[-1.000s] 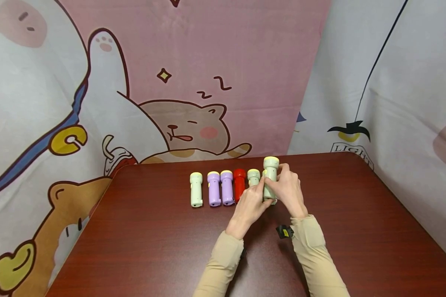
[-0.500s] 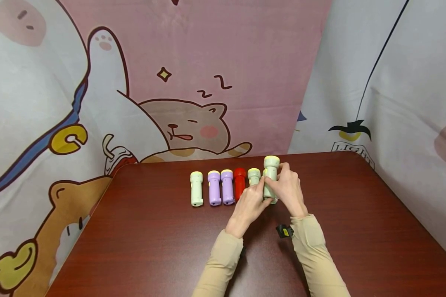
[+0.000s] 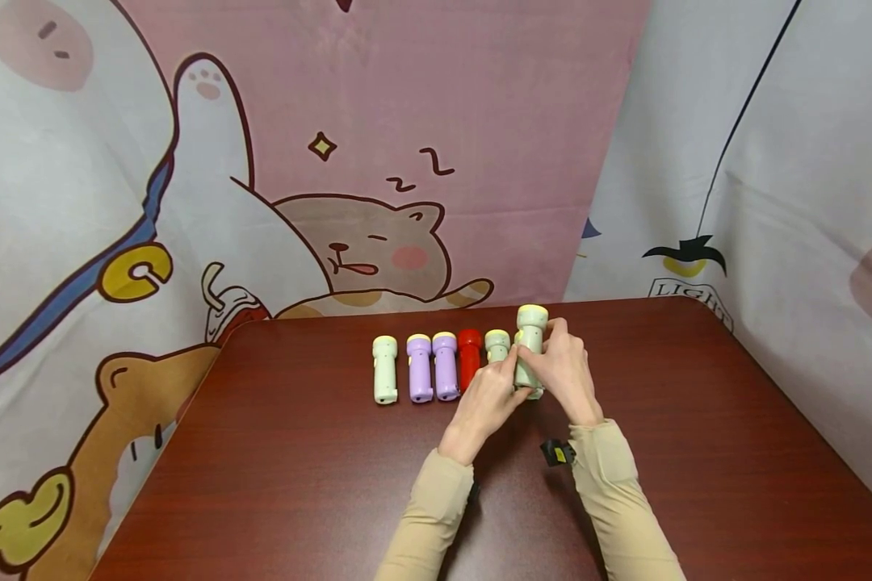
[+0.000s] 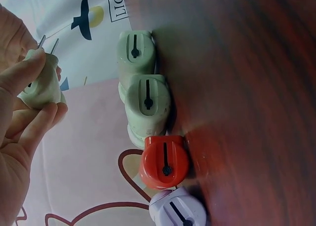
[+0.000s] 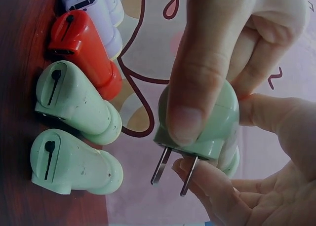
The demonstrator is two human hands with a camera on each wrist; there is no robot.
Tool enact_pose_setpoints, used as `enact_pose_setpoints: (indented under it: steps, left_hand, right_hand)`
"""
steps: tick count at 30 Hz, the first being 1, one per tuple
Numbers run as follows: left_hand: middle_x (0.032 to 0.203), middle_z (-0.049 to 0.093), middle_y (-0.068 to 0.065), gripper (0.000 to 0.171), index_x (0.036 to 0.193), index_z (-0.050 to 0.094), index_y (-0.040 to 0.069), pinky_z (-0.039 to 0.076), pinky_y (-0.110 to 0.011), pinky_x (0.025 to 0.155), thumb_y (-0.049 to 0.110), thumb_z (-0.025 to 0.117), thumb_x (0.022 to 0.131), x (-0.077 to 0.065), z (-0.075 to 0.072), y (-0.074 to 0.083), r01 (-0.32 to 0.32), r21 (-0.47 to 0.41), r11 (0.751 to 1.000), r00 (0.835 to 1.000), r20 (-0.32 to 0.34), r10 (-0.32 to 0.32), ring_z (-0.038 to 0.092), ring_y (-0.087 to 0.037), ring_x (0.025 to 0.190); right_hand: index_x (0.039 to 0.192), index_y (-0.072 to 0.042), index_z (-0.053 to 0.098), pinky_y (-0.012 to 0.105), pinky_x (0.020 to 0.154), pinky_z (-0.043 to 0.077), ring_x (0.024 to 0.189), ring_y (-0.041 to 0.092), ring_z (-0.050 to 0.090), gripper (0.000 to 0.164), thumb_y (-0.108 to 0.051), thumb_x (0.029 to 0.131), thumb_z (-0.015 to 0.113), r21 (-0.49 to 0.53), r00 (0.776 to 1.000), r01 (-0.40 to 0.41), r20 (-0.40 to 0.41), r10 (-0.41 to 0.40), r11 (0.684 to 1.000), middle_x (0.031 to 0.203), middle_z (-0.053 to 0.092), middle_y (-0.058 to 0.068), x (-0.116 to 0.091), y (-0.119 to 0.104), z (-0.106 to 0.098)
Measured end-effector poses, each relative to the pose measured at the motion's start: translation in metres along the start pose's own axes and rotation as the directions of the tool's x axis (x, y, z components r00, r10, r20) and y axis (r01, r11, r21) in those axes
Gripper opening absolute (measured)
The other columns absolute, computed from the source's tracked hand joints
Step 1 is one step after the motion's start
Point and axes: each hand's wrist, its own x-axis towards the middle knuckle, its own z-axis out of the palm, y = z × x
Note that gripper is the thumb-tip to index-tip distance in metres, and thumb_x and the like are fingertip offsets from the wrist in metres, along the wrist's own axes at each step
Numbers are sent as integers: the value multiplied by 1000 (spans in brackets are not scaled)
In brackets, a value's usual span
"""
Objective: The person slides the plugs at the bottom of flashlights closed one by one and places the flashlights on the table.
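Observation:
A pale green flashlight (image 3: pixel 531 323) with a yellow-rimmed head is held above the table between both hands. My left hand (image 3: pixel 483 399) grips its base, and in the right wrist view the left thumb (image 5: pixel 190 115) presses there, beside two metal plug prongs (image 5: pixel 162 166) that stick out. My right hand (image 3: pixel 567 367) holds the body from the other side, its thumb across the front. Below the held flashlight, another green flashlight (image 5: pixel 74 162) lies mostly hidden from the head view. A further green flashlight (image 3: pixel 497 344) is partly covered by the left hand.
To the left lie a red flashlight (image 3: pixel 469 355), two purple flashlights (image 3: pixel 446 369) and a lone pale green flashlight (image 3: pixel 384 373), in a row on the dark brown table (image 3: pixel 298 468). A cartoon-printed cloth (image 3: pixel 509 145) hangs behind the far edge.

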Motion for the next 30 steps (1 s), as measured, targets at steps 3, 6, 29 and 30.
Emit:
enact_pose_setpoints:
  steps: [3,6,29,30]
  left_hand:
    - [95,70,-10,64,132,49,-6,55,-24,71,25,74,82,0,0,0,-5,-1,1000,1000,5,5,69,-18,79]
    - [96,71,-8,64,132,48,-6,55,-24,73,25,74,82,0,-1,0,-9,-2,1000,1000,8,9,69,-17,81]
    - [95,70,-8,63,134,47,-6,55,-22,75,22,72,84,-1,-4,-3,-7,-35,999,999,46,8,69,-16,85]
    - [96,70,-8,63,134,47,-6,55,-22,75,22,72,84,0,-4,-3,-4,-43,999,999,51,7,69,-16,85]
  right_hand:
    - [123,8,45,41,65,53,75,32,65,58,-30,84,67,4,1000,4,3,-4,1000,91,66,23,0,0,-1]
    - [123,8,45,41,64,53,75,32,65,58,-29,84,67,6,1000,7,6,-7,1000,91,66,23,-1,0,-1]
    - [121,7,45,41,64,53,75,32,65,56,-29,84,67,4,1000,17,3,-17,1000,92,66,24,-1,1,-1]
    - [121,8,45,40,63,53,75,32,65,56,-29,84,67,4,1000,17,2,-17,1000,91,66,24,-1,1,-1]
